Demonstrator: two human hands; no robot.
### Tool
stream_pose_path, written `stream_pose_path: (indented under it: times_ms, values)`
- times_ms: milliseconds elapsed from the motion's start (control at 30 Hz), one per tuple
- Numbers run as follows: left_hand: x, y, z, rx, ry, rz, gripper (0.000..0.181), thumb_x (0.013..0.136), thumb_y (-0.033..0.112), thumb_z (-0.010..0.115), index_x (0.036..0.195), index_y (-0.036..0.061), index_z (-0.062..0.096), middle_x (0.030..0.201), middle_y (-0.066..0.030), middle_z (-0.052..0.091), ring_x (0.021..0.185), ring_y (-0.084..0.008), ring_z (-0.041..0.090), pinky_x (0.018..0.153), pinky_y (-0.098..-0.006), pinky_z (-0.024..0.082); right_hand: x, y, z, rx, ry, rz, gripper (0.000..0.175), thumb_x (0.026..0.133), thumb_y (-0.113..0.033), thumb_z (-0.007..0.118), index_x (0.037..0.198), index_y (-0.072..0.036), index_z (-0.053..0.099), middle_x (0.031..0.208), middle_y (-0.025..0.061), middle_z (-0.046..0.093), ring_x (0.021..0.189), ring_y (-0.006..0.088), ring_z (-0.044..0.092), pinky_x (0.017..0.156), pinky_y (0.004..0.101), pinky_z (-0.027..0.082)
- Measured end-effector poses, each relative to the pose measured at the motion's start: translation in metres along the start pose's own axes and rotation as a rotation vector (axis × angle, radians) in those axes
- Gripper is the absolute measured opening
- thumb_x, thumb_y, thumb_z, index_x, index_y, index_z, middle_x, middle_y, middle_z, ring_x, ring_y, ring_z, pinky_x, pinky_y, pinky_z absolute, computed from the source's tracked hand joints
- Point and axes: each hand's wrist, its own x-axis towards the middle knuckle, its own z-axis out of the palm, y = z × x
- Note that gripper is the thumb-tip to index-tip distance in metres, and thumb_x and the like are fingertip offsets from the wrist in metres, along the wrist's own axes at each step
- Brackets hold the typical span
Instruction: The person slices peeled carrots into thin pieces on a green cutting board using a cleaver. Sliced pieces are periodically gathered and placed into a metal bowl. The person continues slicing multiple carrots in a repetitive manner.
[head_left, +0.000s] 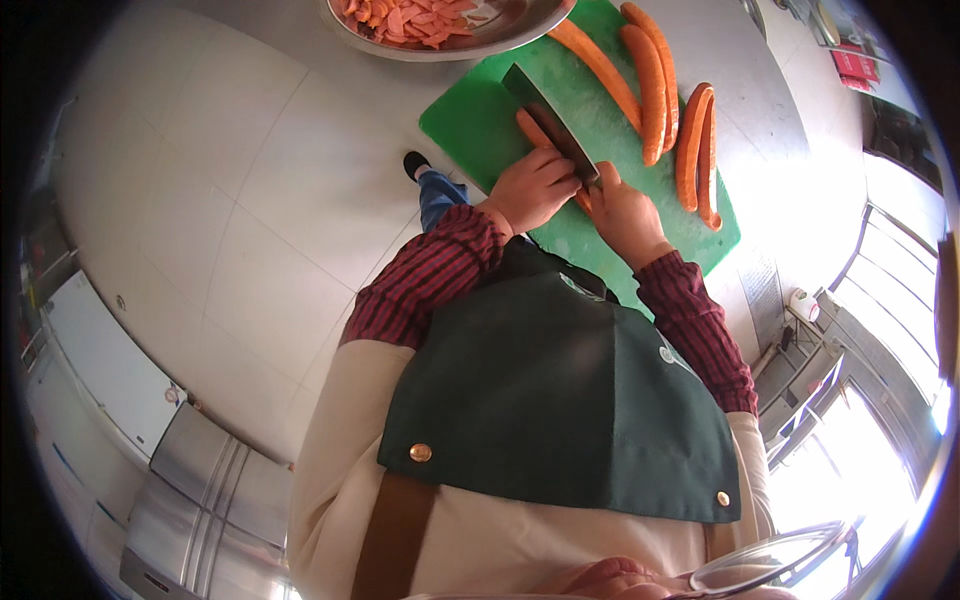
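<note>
On a green cutting board (472, 112), my right hand (626, 217) is closed around the handle of a cleaver (551, 124), whose broad blade points away to the upper left. My left hand (534, 187) presses on a sausage (531, 127) beside the blade; the blade and fingers hide part of that sausage, and one end shows below the blade. Further right on the board lie several long orange-brown sausages (645, 90), two of them side by side and two more (686, 165) near the right edge. A metal bowl (420, 54) holds sliced sausage (409, 19) at the top.
The board rests on a steel worktop (757, 97). Tiled floor (247, 157) extends to the left, where a leg in blue jeans and a black shoe (415, 163) shows beside the board. A steel refrigerator (202, 495) stands lower left; shelving with a white container (804, 305) is at right.
</note>
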Motion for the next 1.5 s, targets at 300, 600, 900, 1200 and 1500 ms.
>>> stream_pose_path:
  times_ms: [300,600,900,1200,1500]
  values:
    - [-0.008,0.027,0.024,-0.071,0.026,-0.028,0.014,0.079,0.01,0.077,0.092,0.0129,0.072,0.105,-0.0011,0.066,0.107,-0.0259,0.062,0.093,-0.0389,0.057,0.003,0.0,0.003,0.005,0.086,-0.063,0.026,0.104,-0.021,0.054,0.124,-0.006,0.048,0.087,0.0275,0.071,0.083,0.0513,0.069,0.071,0.0609,0.054]
    - [-0.009,0.025,0.026,-0.126,0.017,-0.034,0.014,0.079,0.01,0.075,0.092,0.0128,0.073,0.105,0.001,0.066,0.107,-0.0249,0.063,0.095,-0.0373,0.057,-0.043,0.003,-0.039,-0.126,-0.054,-0.015,0.022,0.103,-0.015,0.054,0.12,-0.003,0.047,0.085,0.0264,0.071,0.082,0.0491,0.07,0.069,0.0588,0.055]
    - [-0.01,0.028,0.027,-0.088,0.033,-0.043,0.019,0.077,0.009,0.072,0.094,0.0141,0.076,0.104,0.002,0.066,0.106,-0.0231,0.062,0.096,-0.0357,0.056,-0.107,0.037,-0.03,-0.234,-0.087,0.029,0.023,0.103,-0.011,0.054,0.125,-0.006,0.049,0.094,0.0225,0.07,0.076,0.0442,0.072,0.065,0.0534,0.058]
    - [-0.007,0.027,0.024,-0.092,-0.014,-0.051,0.021,0.077,0.009,0.073,0.097,0.0133,0.076,0.104,0.0012,0.066,0.107,-0.0232,0.061,0.098,-0.0368,0.056,-0.106,0.056,-0.017,-0.153,-0.094,0.047,0.029,0.102,-0.014,0.058,0.129,-0.009,0.047,0.098,0.0236,0.07,0.075,0.0473,0.07,0.065,0.0578,0.056]
    - [-0.006,0.026,0.023,-0.077,-0.004,-0.067,0.018,0.076,0.011,0.073,0.094,0.0126,0.077,0.105,0.0019,0.068,0.108,-0.0236,0.064,0.098,-0.038,0.057,-0.094,0.078,0.01,-0.04,-0.039,-0.003,0.031,0.103,-0.016,0.06,0.13,-0.009,0.047,0.099,0.0246,0.07,0.073,0.0484,0.068,0.063,0.0576,0.055]
